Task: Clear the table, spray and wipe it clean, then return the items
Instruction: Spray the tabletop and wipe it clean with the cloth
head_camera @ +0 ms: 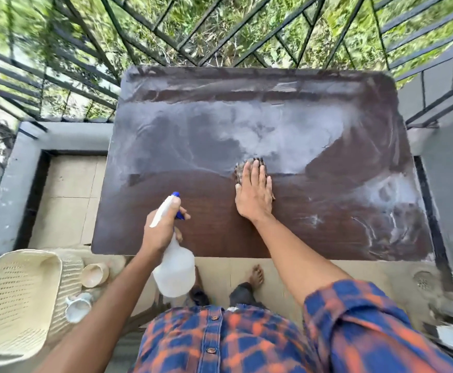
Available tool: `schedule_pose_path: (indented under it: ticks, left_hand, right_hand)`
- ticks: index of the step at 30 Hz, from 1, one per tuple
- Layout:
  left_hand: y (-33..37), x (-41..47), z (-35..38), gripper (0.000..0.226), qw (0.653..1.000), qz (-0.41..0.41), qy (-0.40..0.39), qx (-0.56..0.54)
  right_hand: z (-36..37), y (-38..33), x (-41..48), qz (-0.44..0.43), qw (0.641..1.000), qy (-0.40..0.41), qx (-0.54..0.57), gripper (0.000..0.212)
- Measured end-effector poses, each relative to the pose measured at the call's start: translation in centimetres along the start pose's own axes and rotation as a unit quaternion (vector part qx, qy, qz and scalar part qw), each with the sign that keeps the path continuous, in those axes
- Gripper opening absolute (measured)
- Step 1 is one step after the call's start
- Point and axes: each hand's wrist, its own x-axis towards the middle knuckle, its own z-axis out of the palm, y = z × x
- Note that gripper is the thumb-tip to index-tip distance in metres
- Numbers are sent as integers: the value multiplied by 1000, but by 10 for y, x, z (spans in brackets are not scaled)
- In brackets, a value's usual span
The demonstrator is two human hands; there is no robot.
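Observation:
A dark brown table (206, 216) fills the middle of the head view, its far half streaked with pale wet film. My right hand (253, 193) lies flat, fingers spread, pressing a brownish cloth (240, 168) onto the tabletop near its centre; only the cloth's far edge shows past my fingers. My left hand (161, 228) grips the neck of a white spray bottle (175, 270) with a blue nozzle, held over the table's near edge, nozzle pointing away from me.
On the tiled floor at lower left lie a cream plastic basket (13, 300) on its side, a tan bowl (95, 274) and a white cup (77, 308). Black metal railings (66, 76) close off the balcony behind and beside the table. My bare foot (256, 275) stands under the near edge.

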Motion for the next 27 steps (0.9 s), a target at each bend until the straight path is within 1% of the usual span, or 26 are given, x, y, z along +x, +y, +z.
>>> schedule_pose_path:
  ticks: [4, 9, 13, 18, 22, 27]
  left_hand:
    - [9, 5, 1, 46, 998, -1, 64, -22]
    - [15, 11, -6, 45, 994, 2, 105, -41]
    - [21, 21, -14, 49, 991, -3, 120, -54]
    - [28, 41, -39, 52, 992, 3, 108, -66]
    - [34, 60, -76, 44, 993, -8, 90, -82]
    - [36, 82, -131, 41, 991, -15, 94, -98]
  right_hand:
    - [-5, -8, 23, 37, 999, 0, 17, 72]
    - [2, -2, 21, 16, 1000, 22, 15, 72]
    - [5, 2, 22, 13, 999, 45, 14, 71]
    - [8, -14, 31, 74, 995, 60, 14, 70]
    - [8, -51, 46, 146, 987, 59, 29, 74]
    - [24, -134, 57, 134, 989, 52, 32, 77]
